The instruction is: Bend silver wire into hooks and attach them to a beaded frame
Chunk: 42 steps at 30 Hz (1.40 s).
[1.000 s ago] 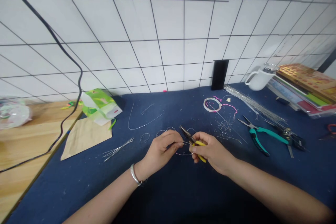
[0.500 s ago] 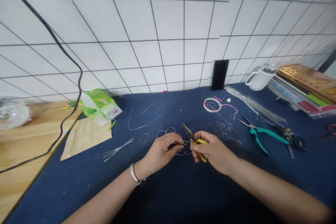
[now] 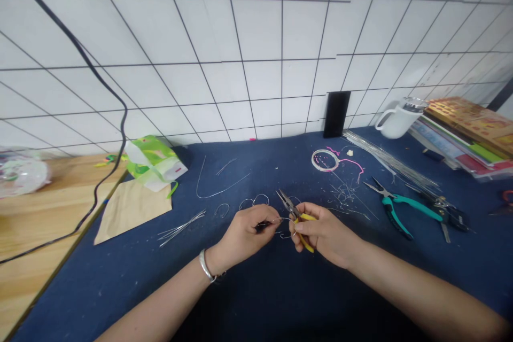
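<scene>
My left hand is closed in a pinch on a thin bent wire, which spans the small gap to my right hand. My right hand is wrapped round yellow-handled pliers, their dark jaws pointing up and left, clear of the wire. The wire's right end reaches my right thumb and fingers; whether they grip it too I cannot tell. Just beyond my left hand lie wire rings on the blue cloth. Part of the wire is hidden by my left fingers.
Teal-handled pliers and wire clippings lie at right, near a white ring with pink thread. Straight wires and brown paper are at left. A white mug and books stand at back right.
The pliers have tilted slightly in my right hand, jaws a little further left. My left fingers have shifted on the wire, and more of it shows between the hands.
</scene>
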### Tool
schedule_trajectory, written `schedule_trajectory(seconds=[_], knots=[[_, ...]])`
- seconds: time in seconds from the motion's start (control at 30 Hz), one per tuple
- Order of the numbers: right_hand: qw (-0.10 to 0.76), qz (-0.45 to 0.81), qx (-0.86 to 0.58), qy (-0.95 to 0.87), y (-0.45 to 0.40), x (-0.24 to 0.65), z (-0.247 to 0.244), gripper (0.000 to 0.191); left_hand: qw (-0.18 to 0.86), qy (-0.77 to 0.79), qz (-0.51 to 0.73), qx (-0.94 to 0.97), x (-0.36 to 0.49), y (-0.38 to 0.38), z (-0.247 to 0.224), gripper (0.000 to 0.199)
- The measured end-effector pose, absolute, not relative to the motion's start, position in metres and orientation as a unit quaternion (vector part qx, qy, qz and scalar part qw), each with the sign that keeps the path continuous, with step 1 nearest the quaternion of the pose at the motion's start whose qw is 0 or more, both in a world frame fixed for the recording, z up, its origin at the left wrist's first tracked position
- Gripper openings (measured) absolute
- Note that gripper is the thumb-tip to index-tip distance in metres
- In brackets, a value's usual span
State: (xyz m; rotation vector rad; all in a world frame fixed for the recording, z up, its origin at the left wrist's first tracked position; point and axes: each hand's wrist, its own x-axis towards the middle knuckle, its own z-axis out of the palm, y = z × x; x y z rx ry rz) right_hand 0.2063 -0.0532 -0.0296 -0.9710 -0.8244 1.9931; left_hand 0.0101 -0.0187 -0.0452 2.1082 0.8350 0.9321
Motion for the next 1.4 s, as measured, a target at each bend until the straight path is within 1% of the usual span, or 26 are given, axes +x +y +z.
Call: schedule_trajectory(seconds=[0.2,0.33,0.4,0.57,0.67,0.77,0.97,1.2,1.3,1.4], knots=[[0.370,0.765,-0.382,-0.363,-0.056,0.207,-0.026,0.021,0.340,0.330,0.360,0.804,0.009,-0.019,-0.045,0.011],[0.352,0.717,-0.417,-0.434,-0.051,0.212,-0.027,0.019,0.332,0.333,0.363,0.805,0.009,-0.019,-0.044,0.013],[0.339,0.660,-0.452,-0.494,-0.044,0.217,-0.030,0.018,0.323,0.333,0.368,0.806,0.009,-0.019,-0.043,0.013],[0.313,0.464,-0.533,-0.635,-0.027,0.232,-0.041,0.020,0.319,0.343,0.372,0.802,0.008,-0.018,-0.038,0.010],[0.290,0.385,-0.538,-0.691,-0.025,0.236,-0.045,0.021,0.312,0.350,0.378,0.798,0.006,-0.016,-0.036,0.009],[0.258,0.327,-0.509,-0.753,-0.027,0.236,-0.045,0.023,0.295,0.340,0.395,0.800,0.004,-0.014,-0.036,0.009],[0.257,0.281,-0.460,-0.802,-0.030,0.235,-0.047,0.025,0.281,0.329,0.410,0.803,0.002,-0.013,-0.034,0.013],[0.315,0.208,-0.433,-0.818,-0.032,0.235,-0.050,0.030,0.299,0.327,0.403,0.800,0.001,-0.014,-0.032,0.015],[0.327,0.207,-0.433,-0.814,-0.033,0.233,-0.050,0.031,0.303,0.318,0.399,0.805,0.001,-0.014,-0.032,0.016],[0.319,0.217,-0.438,-0.812,-0.034,0.231,-0.050,0.031,0.306,0.314,0.397,0.806,0.002,-0.015,-0.030,0.016]])
